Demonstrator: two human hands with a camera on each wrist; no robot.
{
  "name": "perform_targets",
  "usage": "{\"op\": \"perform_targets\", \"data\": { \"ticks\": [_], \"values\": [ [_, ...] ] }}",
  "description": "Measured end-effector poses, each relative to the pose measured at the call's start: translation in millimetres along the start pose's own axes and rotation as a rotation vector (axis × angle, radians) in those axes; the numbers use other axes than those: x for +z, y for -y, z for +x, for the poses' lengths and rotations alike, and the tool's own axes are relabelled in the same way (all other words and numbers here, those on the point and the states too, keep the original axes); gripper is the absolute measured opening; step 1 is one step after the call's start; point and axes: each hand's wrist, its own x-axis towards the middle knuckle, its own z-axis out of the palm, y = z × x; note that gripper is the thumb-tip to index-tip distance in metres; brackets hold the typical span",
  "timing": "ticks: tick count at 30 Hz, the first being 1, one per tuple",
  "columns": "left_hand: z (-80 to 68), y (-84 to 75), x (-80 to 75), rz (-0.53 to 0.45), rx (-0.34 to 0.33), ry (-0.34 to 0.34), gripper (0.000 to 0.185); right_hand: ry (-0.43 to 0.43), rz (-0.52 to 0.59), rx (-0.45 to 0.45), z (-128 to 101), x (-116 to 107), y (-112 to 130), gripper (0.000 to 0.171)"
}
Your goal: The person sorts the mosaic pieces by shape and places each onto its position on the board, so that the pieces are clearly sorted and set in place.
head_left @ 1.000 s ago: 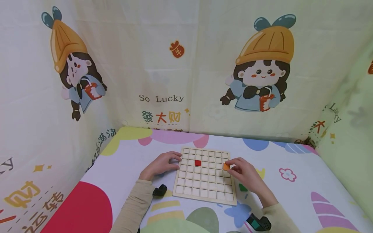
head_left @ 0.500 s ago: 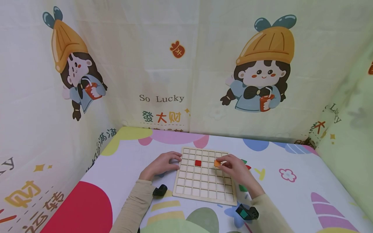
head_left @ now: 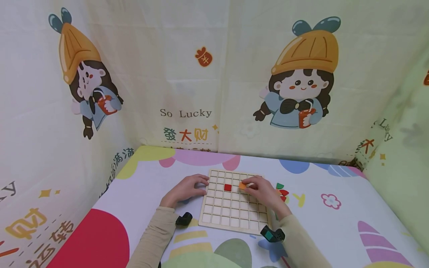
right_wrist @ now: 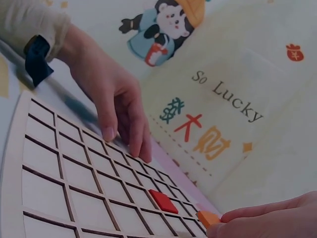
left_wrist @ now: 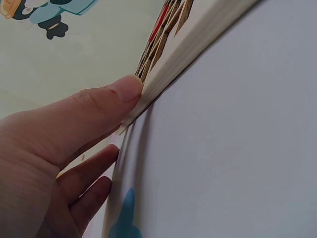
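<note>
A wooden grid board (head_left: 234,214) lies on the table, with one red tile (head_left: 228,187) set in a cell near its far side. My right hand (head_left: 247,185) pinches an orange tile (head_left: 242,185) just above the board, about one cell right of the red tile. The right wrist view shows the orange tile (right_wrist: 208,218) at my fingertips (right_wrist: 262,218), close to the red tile (right_wrist: 163,201). My left hand (head_left: 202,186) rests on the board's left edge, fingertips on the wood. The thumb (left_wrist: 121,91) presses against the board's rim (left_wrist: 198,39).
Small green and red loose pieces (head_left: 280,189) lie on the mat right of the board. Printed fabric walls (head_left: 214,74) close in the table at the back and on both sides. The colourful table mat (head_left: 335,223) spreads out to the right and front.
My right hand has carried the orange tile leftward from the board's right edge to beside the red tile. The left hand has stayed on the board's left edge.
</note>
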Motion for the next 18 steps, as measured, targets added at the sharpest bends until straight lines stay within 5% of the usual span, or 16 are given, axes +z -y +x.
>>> {"op": "perform_targets", "data": {
  "ticks": [18],
  "values": [
    [-0.6, -1.1, 0.1, -0.009, 0.006, -0.001, 0.029, -0.01, -0.034, -0.029, 9.1, 21.3, 3.1, 0.024]
  ]
}}
